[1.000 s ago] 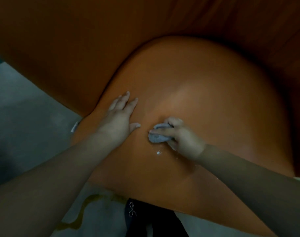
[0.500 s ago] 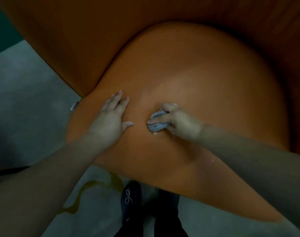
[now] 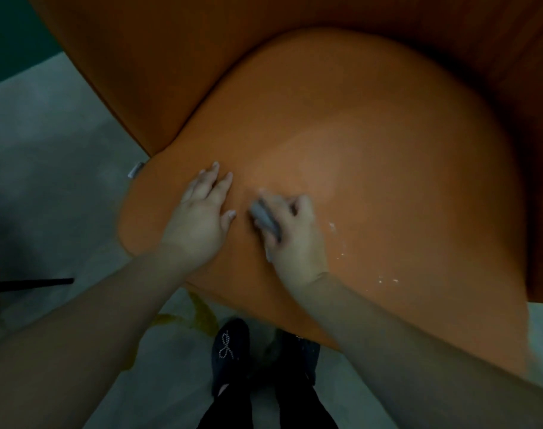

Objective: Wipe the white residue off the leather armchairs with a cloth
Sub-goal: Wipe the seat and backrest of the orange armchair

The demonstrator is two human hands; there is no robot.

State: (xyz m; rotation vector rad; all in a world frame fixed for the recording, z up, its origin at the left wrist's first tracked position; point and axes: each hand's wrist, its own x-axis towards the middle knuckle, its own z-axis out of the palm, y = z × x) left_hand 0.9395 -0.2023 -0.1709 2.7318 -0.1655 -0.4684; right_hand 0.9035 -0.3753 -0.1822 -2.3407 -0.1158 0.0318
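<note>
1. Armchair (image 3: 372, 150) seat: white residue (image 3: 332, 226) now lies exposed right of the right hand (image 3: 295, 239).
2. Cloth (image 3: 264, 216), gripped in curled fingers, has shifted left toward the flat, open left hand (image 3: 202, 218).
3. Specks remain; wiping unfinished.

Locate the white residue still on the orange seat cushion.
In the head view, the white residue specks lie on the orange leather seat cushion, just right of the right hand gripping the small grey cloth, trailing toward the cushion's front edge.
</note>
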